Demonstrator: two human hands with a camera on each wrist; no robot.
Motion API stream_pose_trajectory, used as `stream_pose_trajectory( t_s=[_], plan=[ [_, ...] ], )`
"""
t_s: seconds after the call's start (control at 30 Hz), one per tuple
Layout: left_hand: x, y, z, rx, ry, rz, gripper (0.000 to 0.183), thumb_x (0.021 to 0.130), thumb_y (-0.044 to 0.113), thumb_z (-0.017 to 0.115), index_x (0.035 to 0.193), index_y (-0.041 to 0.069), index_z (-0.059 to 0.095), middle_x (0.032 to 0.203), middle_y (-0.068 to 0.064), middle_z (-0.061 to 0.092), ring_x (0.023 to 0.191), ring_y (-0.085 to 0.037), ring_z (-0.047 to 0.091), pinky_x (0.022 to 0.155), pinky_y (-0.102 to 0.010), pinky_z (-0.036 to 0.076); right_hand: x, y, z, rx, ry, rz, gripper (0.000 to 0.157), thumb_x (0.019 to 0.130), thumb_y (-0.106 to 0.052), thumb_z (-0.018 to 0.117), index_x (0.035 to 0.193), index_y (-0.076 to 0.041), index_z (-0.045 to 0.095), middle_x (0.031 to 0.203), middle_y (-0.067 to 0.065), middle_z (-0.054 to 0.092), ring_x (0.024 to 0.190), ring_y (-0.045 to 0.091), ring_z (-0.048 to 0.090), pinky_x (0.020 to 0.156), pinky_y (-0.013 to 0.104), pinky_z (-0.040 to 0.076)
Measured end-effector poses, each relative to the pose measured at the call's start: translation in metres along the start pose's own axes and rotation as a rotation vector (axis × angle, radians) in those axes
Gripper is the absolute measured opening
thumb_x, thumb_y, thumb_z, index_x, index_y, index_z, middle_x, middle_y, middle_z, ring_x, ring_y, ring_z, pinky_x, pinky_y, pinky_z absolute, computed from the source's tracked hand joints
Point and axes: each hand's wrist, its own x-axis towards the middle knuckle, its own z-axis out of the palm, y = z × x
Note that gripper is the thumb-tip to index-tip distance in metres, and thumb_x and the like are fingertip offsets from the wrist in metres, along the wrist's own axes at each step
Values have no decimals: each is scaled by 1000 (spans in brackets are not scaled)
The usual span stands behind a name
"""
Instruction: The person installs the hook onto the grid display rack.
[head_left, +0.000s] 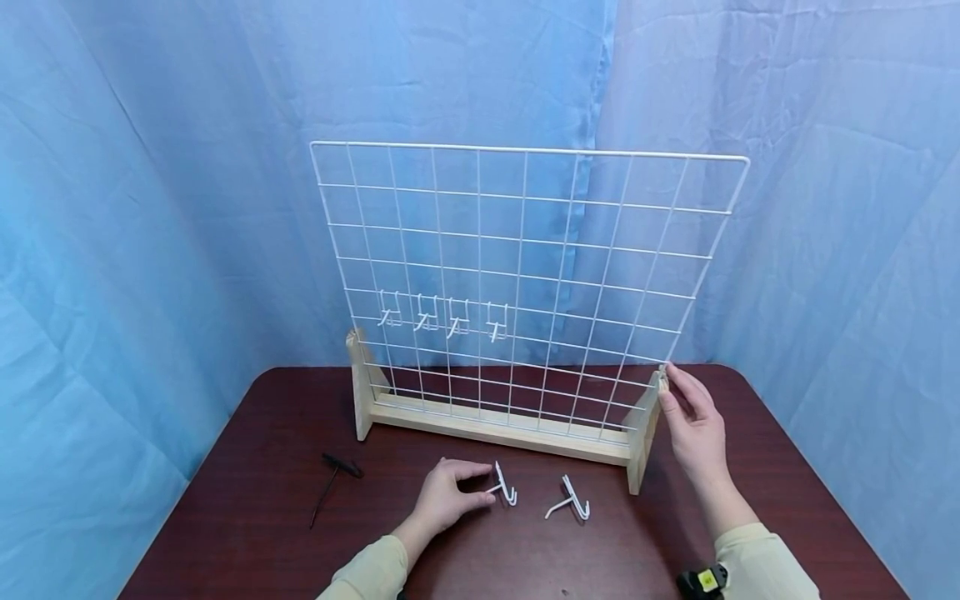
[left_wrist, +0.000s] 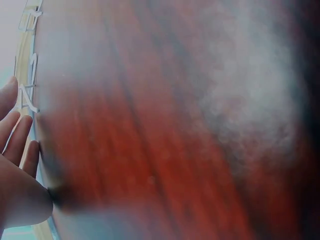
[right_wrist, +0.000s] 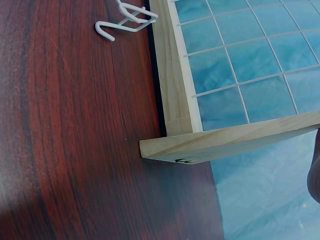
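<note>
Left hand (head_left: 444,497) spread around white hook (head_left: 501,483)

Thumb and fingers apart, hook at three o'clock. Farther, between two and three, the right hand (head_left: 697,425) pinches the wooden stand (head_left: 642,427), seemingly steadying its wire grid (head_left: 519,277).

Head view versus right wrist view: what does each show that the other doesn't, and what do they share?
Head view only: the left hand at one loose white hook, the black T-handled tool, and four hanging hooks.

Right wrist view only: a small dark mark, its nature unclear, low on the outer end of the wooden stand.

Both: that stand, the wire grid, the second loose hook, dark tabletop, blue curtain, and the right hand, just a sliver in the wrist view.
</note>
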Motion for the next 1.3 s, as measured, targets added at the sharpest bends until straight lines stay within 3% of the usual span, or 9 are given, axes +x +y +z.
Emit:
stream_pose_trajectory(
  t_s=[0.33, 0.6, 1.0, 1.17, 1.3],
  plan=[
    [-1, -6, 1, 75, -38, 83, 41, 70, 15, 89, 108, 6, 77, 108, -2, 74, 106, -22, 63, 108, -59, 30, 0, 1, 0, 10, 3, 0, 37, 90, 20, 55, 127, 17, 55, 124, -13, 59, 112, -1, 56, 91, 11, 45],
    [-1, -9, 2, 152, -48, 125, 42, 69, 16, 90, 108, 7, 77, 111, 0, 73, 109, -22, 58, 96, -34, 44, 0, 1, 0, 27, 5, -1, 37, 90, 21, 54, 127, 19, 54, 124, -12, 59, 112, 0, 56, 90, 11, 45],
    [-1, -8, 1, 105, -37, 217, 34, 69, 11, 89, 101, 8, 79, 99, 1, 75, 99, -21, 62, 90, -32, 47, 0, -1, 0, 5, 3, 15, 38, 90, 19, 55, 128, 17, 54, 124, -12, 58, 112, -1, 55, 91, 12, 45],
    [-1, -10, 1, 99, 8, 289, 34, 66, 11, 89, 99, 10, 80, 93, 5, 74, 94, -16, 61, 85, -28, 47, 0, 0, 0, 9, 4, 13, 38, 90, 20, 55, 128, 17, 54, 124, -12, 59, 112, -1, 56, 91, 12, 45],
    [0, -11, 2, 97, 13, 275, 32, 66, 12, 90, 97, 12, 81, 89, 7, 73, 91, -13, 59, 82, -27, 46, 0, 0, 0, 3, 5, 16, 38, 90, 19, 55, 128, 18, 53, 124, -13, 58, 113, -1, 55, 91, 12, 45]
  ],
)
